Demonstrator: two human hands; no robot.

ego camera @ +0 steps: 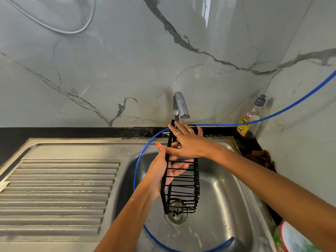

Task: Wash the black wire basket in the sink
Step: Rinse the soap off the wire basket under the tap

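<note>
Wire basket [182, 180]: held upright over the sink [227, 188] bowl, top end under the tap [181, 105], lower end above the drain [177, 215].
Left hand [166, 168]: behind the basket, gripping its left rail, thumb in front.
Right hand [187, 140]: fingers straight, flat against the basket's upper front; wet.

The tall black wire basket [182, 180] is standing on end over the round metal drain [177, 214], filling the middle of the stainless steel sink basin [227, 188]. Just above the basket, the curved chrome tap spout [181, 106] is crowding its top. A thin blue hose [140, 157] is looping around the basket's left and front. Right of the basket, bare basin is lying open; left of it, the ribbed steel draining board [58, 193] is offering flat room.
</note>
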